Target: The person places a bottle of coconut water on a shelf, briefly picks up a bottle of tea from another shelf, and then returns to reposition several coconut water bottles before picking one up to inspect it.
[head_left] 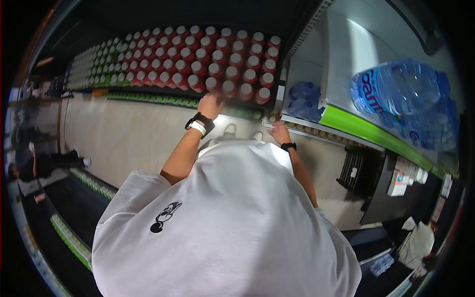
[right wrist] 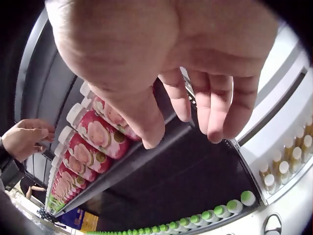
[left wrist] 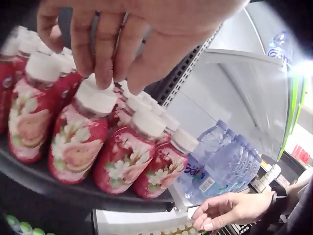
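Note:
Red drink bottles with white caps [head_left: 213, 83] stand in tight rows on a dark shelf, with a pink fruit and white flowers on their labels. My left hand [head_left: 211, 106] is at the front row. Its loosely extended fingers [left wrist: 105, 54] hang over one red bottle [left wrist: 78, 144], fingertips right at the white cap [left wrist: 95, 95]. To the right, my right hand [head_left: 279, 132] hangs in front of the shelf's end with nothing in it. Its fingers are relaxed and apart in the right wrist view, with red bottles [right wrist: 98, 134] behind the thumb.
Large clear water bottles [head_left: 401, 89] stand on a green-edged shelf at right, with more water bottles [head_left: 303, 101] lower down. Green-capped bottles [right wrist: 208, 215] line a lower shelf, beside small bottles of amber drink [right wrist: 283, 169]. A black crate [head_left: 352, 171] sits at right. Another person [head_left: 44, 166] is far left.

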### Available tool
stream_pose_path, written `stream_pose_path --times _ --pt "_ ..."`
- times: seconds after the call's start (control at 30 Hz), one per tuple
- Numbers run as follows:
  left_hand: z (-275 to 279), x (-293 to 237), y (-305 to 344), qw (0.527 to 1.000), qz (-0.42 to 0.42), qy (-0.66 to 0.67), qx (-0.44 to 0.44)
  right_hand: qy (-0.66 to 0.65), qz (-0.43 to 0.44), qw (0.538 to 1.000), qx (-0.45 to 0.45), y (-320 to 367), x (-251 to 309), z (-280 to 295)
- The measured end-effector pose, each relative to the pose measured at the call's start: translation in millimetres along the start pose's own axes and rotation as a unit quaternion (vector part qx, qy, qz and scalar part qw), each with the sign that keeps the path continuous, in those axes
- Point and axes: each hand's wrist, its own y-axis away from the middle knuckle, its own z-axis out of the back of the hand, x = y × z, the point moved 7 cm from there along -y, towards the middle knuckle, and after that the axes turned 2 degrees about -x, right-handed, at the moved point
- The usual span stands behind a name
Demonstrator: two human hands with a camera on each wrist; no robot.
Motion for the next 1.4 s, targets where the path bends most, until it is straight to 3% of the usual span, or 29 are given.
stream_pose_path --times 0.03,0.1,0.13,0.17,0.2,0.23,0.27,0.3,0.37,0.47,0.57,0.6,0.63,0.7,0.73,0.77,0.83,0.9,0.97,1.03,1.1,1.13,1.17,1.23,1.4 --pt "-10 17 19 0.999 0.028 -0.019 0.036 0.002 -0.019 0.999 0.036 7 -8 -7" --pt "-29 55 51 0.991 0.096 -0.051 0.074 0.255 0.195 0.945 0.06 -35 -118 -83" --pt "-48 84 75 0.986 0.107 -0.069 0.109 0.301 0.065 0.942 0.136 -15 -84 -69" --pt "-67 114 106 0.978 0.118 -0.087 0.15 0.186 0.107 0.971 0.102 -13 -106 -77" --pt "-80 139 139 0.96 0.162 -0.108 0.199 0.129 0.035 0.977 0.165 4 -101 -76" --pt "-90 158 174 0.938 0.204 -0.123 0.252 0.136 0.034 0.974 0.176 14 -94 -75" --pt "-88 172 208 0.916 0.274 -0.137 0.258 0.073 0.029 0.984 0.163 20 -103 -77" --pt "-89 183 242 0.89 0.342 -0.144 0.266 0.094 0.01 0.975 0.203 16 -113 -84" --pt "-60 163 285 0.867 0.414 -0.12 0.248 0.096 0.008 0.975 0.2 14 -122 -81" --pt "-70 172 349 0.872 0.427 -0.064 0.23 0.022 -0.096 0.976 0.192 6 -115 -72" --pt "-74 180 385 0.863 0.482 -0.028 0.146 0.057 -0.047 0.982 0.175 -7 -69 -62" --pt "-87 192 396 0.856 0.485 -0.057 0.169 0.057 -0.035 0.983 0.172 -13 -57 -61" --pt "-78 191 398 0.836 0.513 -0.053 0.187 0.056 -0.024 0.984 0.168 -20 -46 -62" --pt "-46 182 390 0.841 0.487 -0.05 0.229 0.083 -0.012 0.989 0.123 -29 -24 -66" --pt "-36 187 387 0.839 0.486 -0.039 0.24 0.09 0.042 0.989 0.107 -50 -44 -76" --pt "-41 204 389 0.845 0.481 -0.038 0.23 0.096 0.094 0.987 0.09 -72 -56 -92" --pt "-20 219 378 0.873 0.444 -0.041 0.199 0.032 0.047 0.993 0.102 -49 -13 -116" --pt "-7 245 376 0.886 0.432 -0.029 0.166 0.077 0.126 0.983 0.11 -47 9 -158" --pt "15 270 383 0.892 0.442 -0.007 0.089 0.226 0.123 0.961 0.103 -2 70 -189" --pt "27 299 404 0.87 0.493 0.008 0.034 0.199 0.18 0.945 0.186 -32 45 -244" --pt "24 328 436 0.854 0.52 0.02 -0.016 0.184 0.192 0.917 0.297 -27 84 -288" --pt "35 329 454 0.846 0.531 0.032 -0.039 0.229 0.161 0.93 0.239 5 147 -284" --pt "47 326 470 0.837 0.542 0.046 -0.062 0.231 0.145 0.936 0.222 -17 147 -305" --pt "48 328 516 0.797 0.593 0.066 -0.089 0.155 0.202 0.929 0.267 -75 136 -351" --pt "15 301 646 0.674 0.715 0.11 -0.151 0.302 0.155 0.865 0.369 -54 223 -419"
